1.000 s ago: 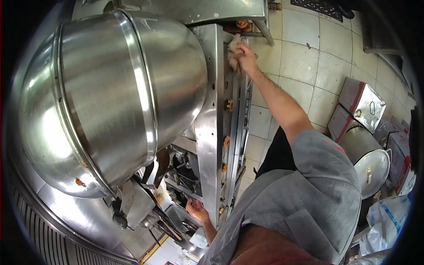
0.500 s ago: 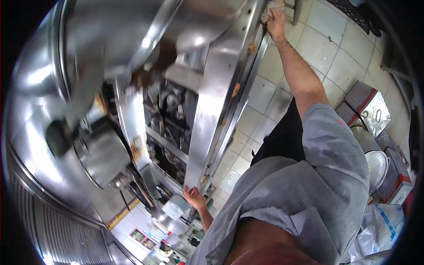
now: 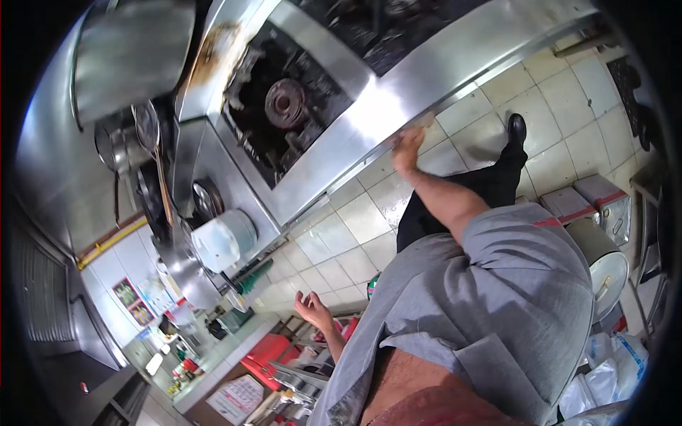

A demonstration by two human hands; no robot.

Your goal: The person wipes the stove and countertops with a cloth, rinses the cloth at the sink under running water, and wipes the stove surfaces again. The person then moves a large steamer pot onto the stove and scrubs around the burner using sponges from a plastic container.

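Observation:
My right hand (image 3: 408, 148) presses against the front edge of a steel stove (image 3: 387, 106). Its fingers are closed on a pale cloth (image 3: 425, 121), of which only a small bit shows past the fingers. My left hand (image 3: 312, 311) hangs in the air beyond the stove's end, fingers apart and slightly curled, holding nothing. A round, dark-crusted burner (image 3: 285, 103) sits in the stove's open well, close to the edge under my right hand.
A white bucket (image 3: 226, 241) stands at the stove's end near several pans and a long-handled strainer (image 3: 147, 128). A large lidded pot (image 3: 607, 280) and metal tins (image 3: 611, 206) lie to my right. Plastic bags (image 3: 614, 369) are behind. The floor is tiled (image 3: 490, 138).
My right hand has slid along the stove's front edge toward my left, carrying the cloth. My left hand has come away from the stove's edge. The view has turned, showing more of the counter.

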